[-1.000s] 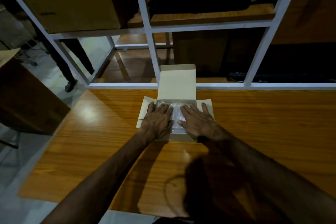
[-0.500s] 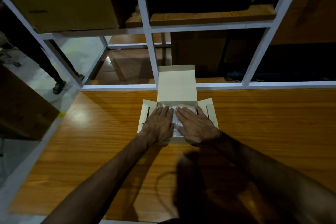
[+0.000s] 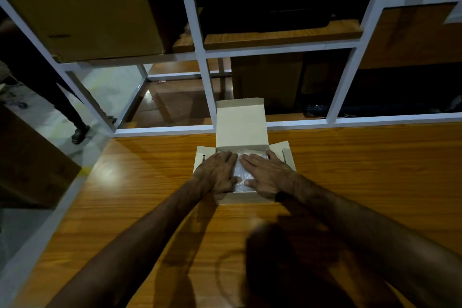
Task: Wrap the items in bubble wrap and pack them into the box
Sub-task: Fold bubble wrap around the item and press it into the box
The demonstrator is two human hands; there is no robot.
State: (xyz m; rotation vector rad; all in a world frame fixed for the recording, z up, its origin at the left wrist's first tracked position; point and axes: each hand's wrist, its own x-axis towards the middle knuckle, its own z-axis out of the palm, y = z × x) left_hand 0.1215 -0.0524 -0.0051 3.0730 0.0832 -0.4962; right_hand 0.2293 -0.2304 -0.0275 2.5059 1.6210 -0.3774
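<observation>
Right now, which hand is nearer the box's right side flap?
Right. The right hand lies beside the right side flap, pressing the bubble wrap; the left hand is across the box.

A bubble-wrapped bundle (image 3: 239, 173) lies inside the open cardboard box (image 3: 241, 124), lid upright.

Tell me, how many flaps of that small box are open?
3. The lid stands up at the back of the box; one side flap lies by the left hand, one side flap by the right hand. The hands may hide others.
</observation>
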